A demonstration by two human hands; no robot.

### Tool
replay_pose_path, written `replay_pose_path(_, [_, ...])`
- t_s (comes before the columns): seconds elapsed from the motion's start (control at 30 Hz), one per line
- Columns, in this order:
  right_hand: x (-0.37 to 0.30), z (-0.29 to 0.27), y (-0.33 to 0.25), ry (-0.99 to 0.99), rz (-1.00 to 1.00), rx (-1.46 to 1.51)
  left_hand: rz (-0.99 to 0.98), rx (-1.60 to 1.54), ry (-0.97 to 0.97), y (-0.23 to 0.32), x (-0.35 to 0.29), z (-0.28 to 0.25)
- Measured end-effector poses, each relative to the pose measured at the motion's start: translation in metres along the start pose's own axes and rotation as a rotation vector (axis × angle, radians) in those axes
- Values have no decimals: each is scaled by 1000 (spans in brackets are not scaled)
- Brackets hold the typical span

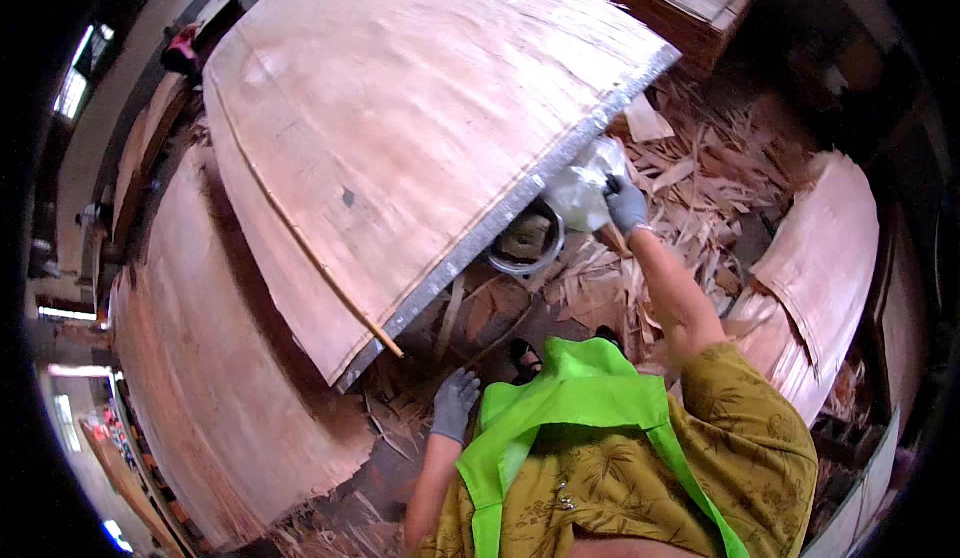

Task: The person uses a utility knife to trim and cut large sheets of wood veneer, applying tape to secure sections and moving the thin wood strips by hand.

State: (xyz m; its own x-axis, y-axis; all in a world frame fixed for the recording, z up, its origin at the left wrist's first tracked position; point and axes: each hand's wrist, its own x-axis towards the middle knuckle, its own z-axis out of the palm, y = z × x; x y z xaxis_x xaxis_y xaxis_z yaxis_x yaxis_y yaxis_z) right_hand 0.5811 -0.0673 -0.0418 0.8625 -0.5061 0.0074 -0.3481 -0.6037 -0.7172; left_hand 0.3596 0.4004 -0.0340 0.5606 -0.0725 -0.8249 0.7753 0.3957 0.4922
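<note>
A large stack of thin pinkish wood veneer sheets [400, 108] spreads before me, its front edge lined with a grey strip [500, 205]. My right hand [628, 206], in a grey glove, reaches past this edge to a crumpled translucent plastic bag [580, 190]. Its fingers are closed around a small dark thing against the bag, too small to make out. Beside the bag, partly under the sheets' edge, stands a round bucket [556, 246] with brownish contents. Low at my left side hangs my left hand [457, 405], also gloved, fingers stretched out and holding nothing.
A thin wooden stick [300, 241] lies along the stack's left side. Another veneer pile [215, 358] stands at left, and curved sheets [825, 268] at right. Torn veneer scraps [700, 173] litter the floor. Far left, a person [182, 53] is partly visible.
</note>
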Motion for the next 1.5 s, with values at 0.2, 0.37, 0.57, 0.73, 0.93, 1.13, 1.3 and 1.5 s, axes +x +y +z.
replay_pose_path(0.2, [-7, -68, 4, -324, 0, 509, 600, 801, -354, 58, 14, 163])
replay_pose_path(0.37, [-42, -206, -82, -838, -174, 259, 1226, 1152, -590, 64, 12, 343])
replay_pose_path(0.57, [-56, -371, -29, -568, -202, 41, 1125, 1307, -1054, 90, 16, 426])
replay_pose_path(0.73, [-62, -416, 25, -507, -56, 123, 1088, 1015, -859, 99, 58, 419])
replay_pose_path(0.93, [-38, -381, -9, -551, -74, 213, 427, -119, -967, 120, 100, 456])
replay_pose_path(1.13, [18, -310, -60, -758, -327, 112, 794, 832, -1086, 61, -8, 496])
replay_pose_path(1.3, [59, -280, -45, -862, -400, 33, 423, 865, -611, 98, -10, 376])
replay_pose_path(1.5, [93, -183, -41, -862, -758, -189, 401, 480, -130, 38, 42, 272])
